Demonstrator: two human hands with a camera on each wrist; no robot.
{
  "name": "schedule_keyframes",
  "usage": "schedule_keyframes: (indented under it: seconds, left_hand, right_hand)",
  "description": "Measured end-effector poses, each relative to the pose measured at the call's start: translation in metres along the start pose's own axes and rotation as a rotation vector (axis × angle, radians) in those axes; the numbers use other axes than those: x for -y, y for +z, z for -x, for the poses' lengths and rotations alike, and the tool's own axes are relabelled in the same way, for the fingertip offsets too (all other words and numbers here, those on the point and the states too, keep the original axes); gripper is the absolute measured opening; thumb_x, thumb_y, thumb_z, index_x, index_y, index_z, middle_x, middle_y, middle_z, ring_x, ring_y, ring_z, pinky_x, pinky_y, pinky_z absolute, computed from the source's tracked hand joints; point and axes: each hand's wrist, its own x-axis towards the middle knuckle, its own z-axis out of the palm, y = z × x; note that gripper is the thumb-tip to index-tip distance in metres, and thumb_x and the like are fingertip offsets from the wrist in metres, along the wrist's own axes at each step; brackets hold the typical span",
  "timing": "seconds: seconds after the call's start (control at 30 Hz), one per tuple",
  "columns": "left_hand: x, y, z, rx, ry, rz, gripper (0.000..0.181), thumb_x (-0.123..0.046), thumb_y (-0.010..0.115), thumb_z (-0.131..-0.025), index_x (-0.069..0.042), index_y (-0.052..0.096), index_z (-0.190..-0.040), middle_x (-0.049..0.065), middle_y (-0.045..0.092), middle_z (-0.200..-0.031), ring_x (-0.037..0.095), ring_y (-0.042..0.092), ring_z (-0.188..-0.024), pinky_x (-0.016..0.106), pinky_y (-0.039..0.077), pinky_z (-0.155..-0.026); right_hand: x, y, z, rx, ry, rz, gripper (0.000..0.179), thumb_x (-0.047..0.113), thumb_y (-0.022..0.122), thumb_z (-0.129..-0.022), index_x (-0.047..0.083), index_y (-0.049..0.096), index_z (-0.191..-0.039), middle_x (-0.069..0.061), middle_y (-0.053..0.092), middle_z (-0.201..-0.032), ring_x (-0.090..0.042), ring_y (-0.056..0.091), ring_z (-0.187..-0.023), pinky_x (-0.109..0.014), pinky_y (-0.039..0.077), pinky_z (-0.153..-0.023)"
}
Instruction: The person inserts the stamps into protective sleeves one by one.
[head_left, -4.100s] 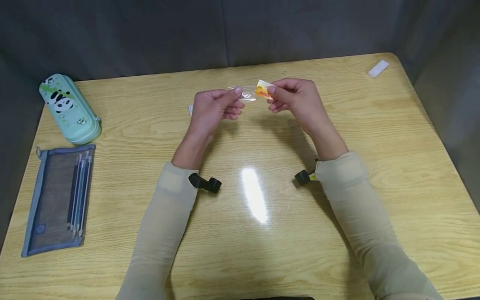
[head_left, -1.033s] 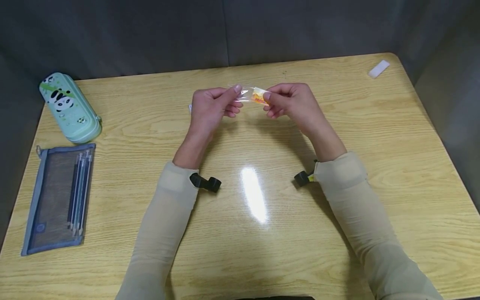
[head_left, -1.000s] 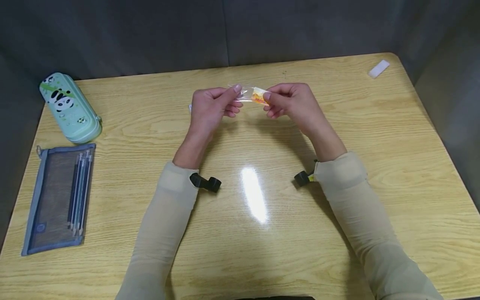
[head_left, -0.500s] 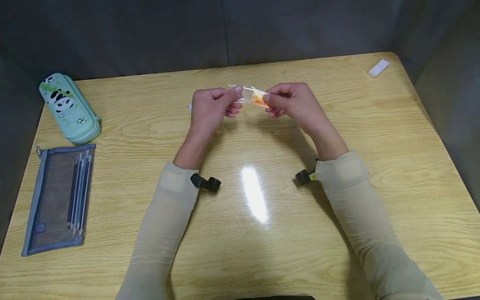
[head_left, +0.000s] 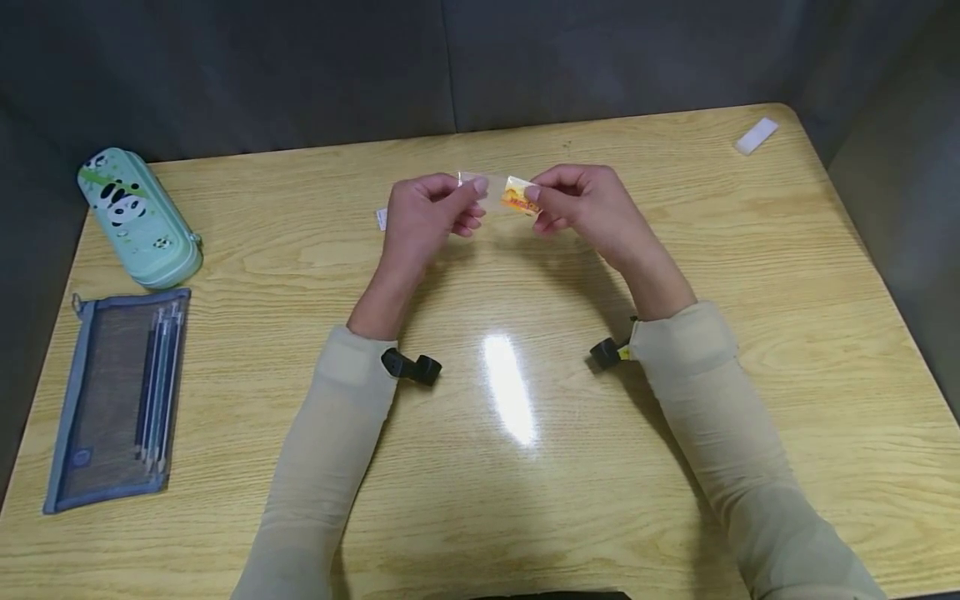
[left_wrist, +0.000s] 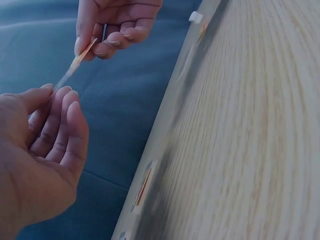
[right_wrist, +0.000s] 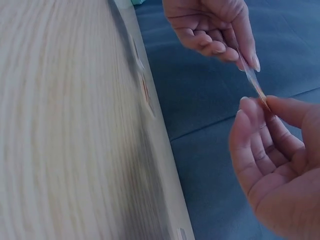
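Out over the far half of the table, my left hand (head_left: 420, 221) pinches one end of a small clear plastic wrapper (head_left: 493, 190) between thumb and forefinger. From the other side my right hand (head_left: 596, 207) pinches a yellow-orange printed piece (head_left: 517, 197) with red lettering, which overlaps the wrapper's right end. Seen edge-on in the left wrist view, the printed piece (left_wrist: 79, 59) and film form one thin strip between the two hands. The right wrist view shows the strip's orange end (right_wrist: 262, 95) at my right thumb. Fingertips hide both outer ends.
A green panda pencil case (head_left: 141, 218) lies at the far left, with a blue mesh zip pouch (head_left: 105, 400) of pencils below it. A white block (head_left: 757, 136) lies near the back right corner. Behind my left wrist a small white printed piece (head_left: 382, 219) shows partly.
Since the oldest frame my right hand has moved slightly left and down, bringing the printed piece closer to my left hand. In the last second the film has tilted; both hands keep their pinch.
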Motion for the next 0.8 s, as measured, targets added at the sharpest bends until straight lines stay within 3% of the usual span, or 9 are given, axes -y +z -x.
schedule_keyframes:
  seconds: [0.13, 0.33, 0.53, 0.8]
  left_hand:
    - [0.0011, 0.0020, -0.0004, 0.049, -0.019, 0.036, 0.021, -0.020, 0.077, -0.092, 0.000, 0.077, -0.098, 0.003, 0.073, -0.077, 0.012, 0.069, -0.062, 0.024, 0.062, -0.061]
    - [0.0021, 0.0026, 0.0006, 0.051, -0.025, 0.089, 0.022, -0.016, 0.074, -0.094, -0.001, 0.076, -0.111, 0.007, 0.073, -0.086, 0.013, 0.070, -0.062, 0.025, 0.062, -0.061]
    - [0.0016, 0.0043, 0.0009, 0.015, -0.024, 0.096, 0.019, -0.018, 0.076, -0.093, 0.000, 0.076, -0.100, 0.004, 0.074, -0.078, 0.012, 0.070, -0.061, 0.024, 0.061, -0.058]
    - [0.0016, 0.0059, 0.0017, -0.012, 0.006, 0.066, 0.018, -0.019, 0.077, -0.092, -0.001, 0.074, -0.090, 0.002, 0.070, -0.070, 0.011, 0.070, -0.059, 0.023, 0.061, -0.057]
  right_hand:
    - [-0.0012, 0.0015, -0.0009, -0.006, -0.002, -0.016, 0.021, 0.016, 0.067, -0.098, -0.002, 0.071, -0.110, -0.002, 0.069, -0.083, -0.014, 0.067, -0.066, -0.027, 0.062, -0.070]
    - [-0.0020, 0.0010, -0.0013, -0.008, -0.007, 0.000, 0.023, 0.017, 0.067, -0.099, -0.002, 0.071, -0.110, -0.001, 0.069, -0.081, -0.017, 0.067, -0.067, -0.026, 0.061, -0.068]
    - [0.0000, 0.0016, -0.0011, -0.006, -0.007, 0.005, 0.022, 0.017, 0.067, -0.098, -0.002, 0.071, -0.109, -0.001, 0.068, -0.080, -0.021, 0.068, -0.068, -0.027, 0.062, -0.069]
    - [0.0025, -0.0008, 0.0010, 0.027, 0.028, 0.099, 0.024, 0.020, 0.068, -0.099, 0.000, 0.072, -0.111, 0.001, 0.067, -0.081, -0.014, 0.064, -0.069, -0.029, 0.061, -0.072]
